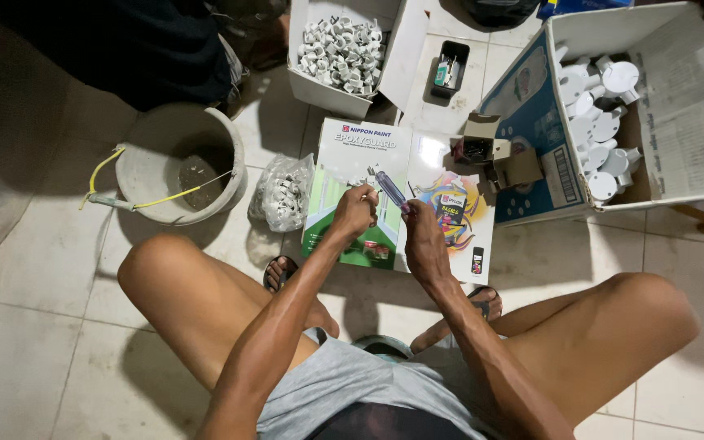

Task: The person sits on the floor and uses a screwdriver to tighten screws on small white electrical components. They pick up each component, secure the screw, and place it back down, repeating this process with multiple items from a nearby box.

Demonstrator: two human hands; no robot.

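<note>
Above the glossy printed cardboard sheet [352, 163] lying on the tiled floor [42, 326], a screwdriver with a translucent bluish handle [391, 189] is being held between both hands. The right hand [424, 240] is closing its grip around the handle's lower end, fingers curled tight. The left hand [355, 210] is curling its fingers into a nearly closed grip just beside the tool's upper end, pinching something small there; what it is pinching is too small to tell.

Beyond the sheet's far right corner, a small open brown carton [490, 155] is sitting, touching a large cardboard box [678, 106] that is holding white round plastic pieces [600, 122]. At the sheet's left edge a clear plastic bag of small white parts [283, 191] is resting. Past the sheet's far edge an open white box [323, 90] is carrying a heap of small white fittings [340, 45], and a small black tray [450, 69] is lying just beside it. Farther left on the floor a grey bucket [152, 155] is standing with a yellow-handled tool [116, 200] lying across its rim.
</note>
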